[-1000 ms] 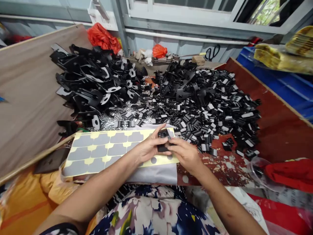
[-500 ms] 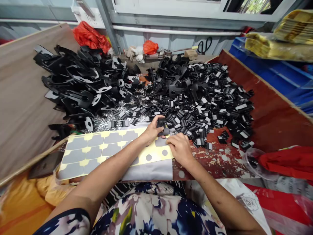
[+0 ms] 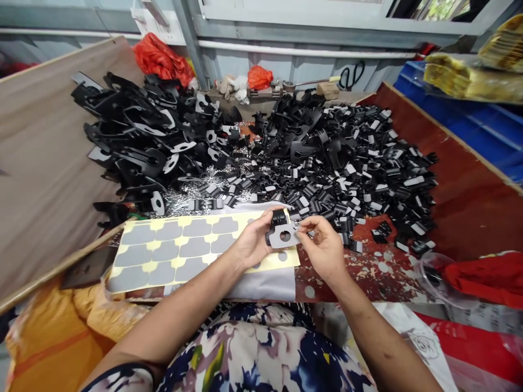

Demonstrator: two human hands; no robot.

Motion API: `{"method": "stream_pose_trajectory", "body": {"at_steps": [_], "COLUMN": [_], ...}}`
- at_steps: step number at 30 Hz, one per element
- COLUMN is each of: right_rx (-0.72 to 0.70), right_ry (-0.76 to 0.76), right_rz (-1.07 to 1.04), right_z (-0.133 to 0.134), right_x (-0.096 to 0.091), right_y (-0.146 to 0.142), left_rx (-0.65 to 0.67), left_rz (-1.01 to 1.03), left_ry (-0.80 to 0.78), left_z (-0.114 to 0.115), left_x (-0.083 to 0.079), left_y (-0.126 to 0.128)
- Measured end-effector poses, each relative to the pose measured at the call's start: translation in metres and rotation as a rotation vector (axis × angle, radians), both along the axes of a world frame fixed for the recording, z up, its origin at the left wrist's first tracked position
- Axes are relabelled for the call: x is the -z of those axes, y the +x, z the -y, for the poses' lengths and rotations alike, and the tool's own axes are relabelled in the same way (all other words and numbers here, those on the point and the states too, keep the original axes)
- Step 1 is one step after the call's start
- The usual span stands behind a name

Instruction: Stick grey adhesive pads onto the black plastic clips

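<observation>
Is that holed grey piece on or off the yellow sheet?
Off: right fingers pinch the grey piece at the black part in the left hand, above the sheet.

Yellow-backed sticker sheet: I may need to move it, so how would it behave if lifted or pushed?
The yellow-backed sticker sheet would probably flex, since it looks paper-thin. That thinness suggests it is light for its size. Lying fairly flat, partly over grey cloth, it seems unlikely to roll or tip.
</observation>
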State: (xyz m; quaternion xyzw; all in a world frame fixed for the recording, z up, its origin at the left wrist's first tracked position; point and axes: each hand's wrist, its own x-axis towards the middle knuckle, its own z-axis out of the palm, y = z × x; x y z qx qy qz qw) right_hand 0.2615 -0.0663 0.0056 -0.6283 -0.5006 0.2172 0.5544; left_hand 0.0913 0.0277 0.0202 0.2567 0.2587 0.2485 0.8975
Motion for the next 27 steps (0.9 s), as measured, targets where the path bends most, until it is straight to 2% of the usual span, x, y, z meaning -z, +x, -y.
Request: {"method": "stream_pose_trajectory", "body": {"at_steps": [4,15,21,24,27], "right_rx": [-0.012,-0.013,-0.019,-0.03,-0.06], "right_ry": [0.004,-0.007,0.009,0.019,0.065], "right_rz": [0.015,0.127,0.155,0.22,0.384], "right_z": [-0.004,-0.004,-0.004,-0.003,0.0], "right_x": [0.007,0.003,0.001,0.002,0.005], "right_y": [-0.009,-0.013,-0.014,-0.016,-0.021], "left_rx": [-0.022,-0.01,-0.032,-0.03,-0.143], "left_rz": [0.053,0.053,0.056,0.005,-0.124], "left_ry": [-0.016,0.003,-0.017,0.07,0.259], "left_z": [0.007,0.008,0.008,0.013,0.021], "left_x": [-0.002,0.003,-0.002,-0.001,0.008], "left_y": [-0.004,-0.008,-0.008,-0.005,0.001]}}
